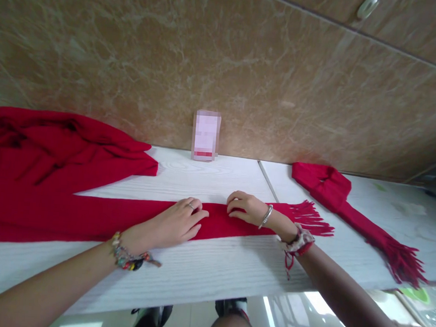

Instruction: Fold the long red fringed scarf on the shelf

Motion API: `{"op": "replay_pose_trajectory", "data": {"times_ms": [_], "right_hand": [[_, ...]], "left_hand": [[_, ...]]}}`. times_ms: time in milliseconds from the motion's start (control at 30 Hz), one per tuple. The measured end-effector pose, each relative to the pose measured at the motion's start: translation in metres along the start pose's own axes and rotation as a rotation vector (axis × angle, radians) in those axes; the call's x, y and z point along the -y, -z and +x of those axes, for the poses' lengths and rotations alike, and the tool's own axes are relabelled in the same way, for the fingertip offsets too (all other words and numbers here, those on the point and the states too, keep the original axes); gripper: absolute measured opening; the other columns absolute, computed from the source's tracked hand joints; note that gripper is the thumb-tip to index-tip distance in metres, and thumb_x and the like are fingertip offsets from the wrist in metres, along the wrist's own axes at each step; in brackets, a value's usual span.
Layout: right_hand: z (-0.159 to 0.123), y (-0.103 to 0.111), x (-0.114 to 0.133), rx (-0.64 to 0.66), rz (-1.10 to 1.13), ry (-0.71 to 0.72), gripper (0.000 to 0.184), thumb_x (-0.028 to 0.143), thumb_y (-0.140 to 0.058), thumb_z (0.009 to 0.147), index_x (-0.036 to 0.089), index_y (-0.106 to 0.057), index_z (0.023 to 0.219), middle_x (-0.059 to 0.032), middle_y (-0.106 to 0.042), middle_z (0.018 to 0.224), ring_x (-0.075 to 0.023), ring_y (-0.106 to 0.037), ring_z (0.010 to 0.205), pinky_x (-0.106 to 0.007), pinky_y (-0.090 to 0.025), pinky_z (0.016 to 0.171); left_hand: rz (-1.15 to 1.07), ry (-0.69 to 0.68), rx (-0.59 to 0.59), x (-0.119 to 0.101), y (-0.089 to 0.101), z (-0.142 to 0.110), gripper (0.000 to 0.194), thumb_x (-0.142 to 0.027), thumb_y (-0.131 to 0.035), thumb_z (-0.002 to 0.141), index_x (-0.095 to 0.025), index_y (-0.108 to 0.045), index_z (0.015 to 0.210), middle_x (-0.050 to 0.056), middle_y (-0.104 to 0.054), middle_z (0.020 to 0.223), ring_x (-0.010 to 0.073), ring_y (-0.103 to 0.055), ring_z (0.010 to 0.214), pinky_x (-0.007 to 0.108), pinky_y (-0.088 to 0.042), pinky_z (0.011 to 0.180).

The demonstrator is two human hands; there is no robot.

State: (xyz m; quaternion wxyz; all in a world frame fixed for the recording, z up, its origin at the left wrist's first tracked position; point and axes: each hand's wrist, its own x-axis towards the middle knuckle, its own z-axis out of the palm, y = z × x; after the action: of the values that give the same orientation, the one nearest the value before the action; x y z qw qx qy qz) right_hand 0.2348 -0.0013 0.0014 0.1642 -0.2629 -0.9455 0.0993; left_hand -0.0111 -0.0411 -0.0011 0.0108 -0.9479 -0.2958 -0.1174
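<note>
A long red scarf (214,220) lies flattened lengthwise along the white wood-grain table, its fringed end toward the right. Over its middle rests my left hand (174,222), fingers bent and thumb spread from them, touching the cloth. My right hand (248,208) touches the scarf nearer the fringe, with bent fingers apart at the far edge. A small gap of red cloth shows between the two hands. To the left, the scarf meets a heap of crumpled red fabric (43,151); whether they are one piece I cannot tell.
Another red fringed scarf (328,186), partly folded, lies at the right. A small pale blurred packet or card stack (206,133) stands against the brown marbled wall (143,53). A seam crosses the white tabletop (210,267). My legs and shoes show below its front edge.
</note>
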Motion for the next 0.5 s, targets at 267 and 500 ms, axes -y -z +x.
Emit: {"op": "replay_pose_trajectory", "data": {"times_ms": [267, 500], "right_hand": [[-0.004, -0.003, -0.009, -0.137, 0.124, -0.087, 0.014, 0.008, -0.049, 0.076, 0.018, -0.052, 0.067, -0.0045, -0.055, 0.079, -0.0141, -0.052, 0.072, -0.027, -0.047, 0.068], [-0.049, 0.036, -0.061, -0.67, -0.26, -0.826, 0.012, 0.009, -0.049, 0.064, 0.019, -0.051, 0.069, -0.004, -0.055, 0.071, -0.0187, -0.054, 0.07, -0.033, -0.046, 0.066]], "left_hand": [[-0.028, 0.028, 0.035, 0.0, 0.002, 0.003, 0.024, -0.017, -0.042, 0.084, -0.015, -0.055, 0.105, 0.008, -0.049, 0.097, 0.0205, -0.045, 0.093, 0.037, -0.041, 0.085], [-0.036, 0.032, 0.044, 0.002, 0.001, 0.005, 0.024, -0.018, -0.041, 0.084, -0.017, -0.056, 0.103, 0.007, -0.05, 0.096, 0.0197, -0.046, 0.092, 0.036, -0.042, 0.085]]}}
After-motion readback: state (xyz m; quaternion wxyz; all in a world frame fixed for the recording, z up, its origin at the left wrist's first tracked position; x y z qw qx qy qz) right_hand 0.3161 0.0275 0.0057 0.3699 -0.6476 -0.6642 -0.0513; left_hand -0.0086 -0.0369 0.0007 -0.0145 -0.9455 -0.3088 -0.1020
